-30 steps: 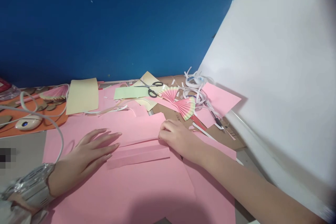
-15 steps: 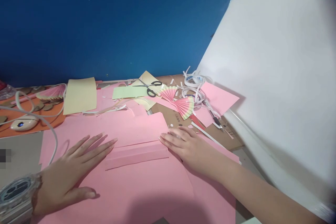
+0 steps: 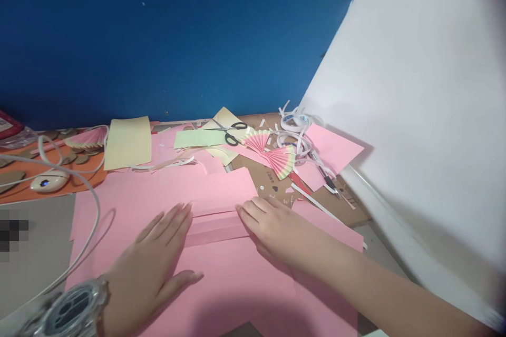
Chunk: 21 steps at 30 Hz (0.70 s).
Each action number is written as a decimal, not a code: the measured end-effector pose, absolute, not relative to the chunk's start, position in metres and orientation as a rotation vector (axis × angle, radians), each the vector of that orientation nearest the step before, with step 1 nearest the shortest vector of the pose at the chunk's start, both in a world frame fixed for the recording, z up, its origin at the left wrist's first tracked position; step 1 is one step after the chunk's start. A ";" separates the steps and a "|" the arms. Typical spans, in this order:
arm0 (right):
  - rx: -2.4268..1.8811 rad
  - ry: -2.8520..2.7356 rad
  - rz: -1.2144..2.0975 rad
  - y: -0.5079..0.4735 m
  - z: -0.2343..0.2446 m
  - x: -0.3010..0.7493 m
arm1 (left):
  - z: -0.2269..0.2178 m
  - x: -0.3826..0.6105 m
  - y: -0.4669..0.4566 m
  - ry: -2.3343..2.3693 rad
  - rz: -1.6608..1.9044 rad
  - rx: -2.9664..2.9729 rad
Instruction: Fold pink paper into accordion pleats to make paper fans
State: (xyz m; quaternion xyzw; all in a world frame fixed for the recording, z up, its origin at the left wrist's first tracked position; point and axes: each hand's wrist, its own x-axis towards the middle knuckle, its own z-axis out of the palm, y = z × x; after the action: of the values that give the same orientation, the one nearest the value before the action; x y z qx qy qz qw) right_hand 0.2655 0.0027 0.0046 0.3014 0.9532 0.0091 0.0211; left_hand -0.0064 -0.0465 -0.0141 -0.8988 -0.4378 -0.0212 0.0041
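Note:
A large pink paper sheet (image 3: 221,279) lies on the desk with a narrow folded band (image 3: 215,226) across its middle. My left hand (image 3: 158,263) lies flat and open on the sheet, fingertips at the left end of the band; a clear watch is on that wrist. My right hand (image 3: 272,226) is also flat and open, its fingers pressing the right end of the band. Both hands hold nothing.
Behind the sheet lie black scissors (image 3: 231,134), two pleated pink paper fans (image 3: 272,155), white paper strips (image 3: 294,126), a cream sheet (image 3: 128,142) and a green one (image 3: 197,138). A white mouse (image 3: 49,181) with its cable sits on the left. A large white board (image 3: 419,116) leans at the right.
My left hand slid right and forward along the sheet, closer to the right hand. My right hand uncurled and flattened on the band's end.

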 end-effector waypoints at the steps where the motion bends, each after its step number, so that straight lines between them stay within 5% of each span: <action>1: 0.919 2.964 0.056 0.002 0.003 0.265 | -0.016 0.000 -0.046 -1.404 -0.081 -2.826; 14: 1.036 2.975 -0.007 0.003 0.005 0.239 | -0.023 0.036 -0.045 -1.602 -0.237 -2.818; 21: 1.145 2.892 0.296 -0.009 -0.010 0.227 | -0.025 0.030 -0.047 -1.624 -0.180 -2.781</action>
State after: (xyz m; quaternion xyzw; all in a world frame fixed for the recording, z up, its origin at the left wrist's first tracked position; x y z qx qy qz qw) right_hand 0.2274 -0.0089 -0.0105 0.3663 0.9256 0.0949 0.0085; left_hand 0.0300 -0.0466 -0.0249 -0.8615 -0.5030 -0.0557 -0.0420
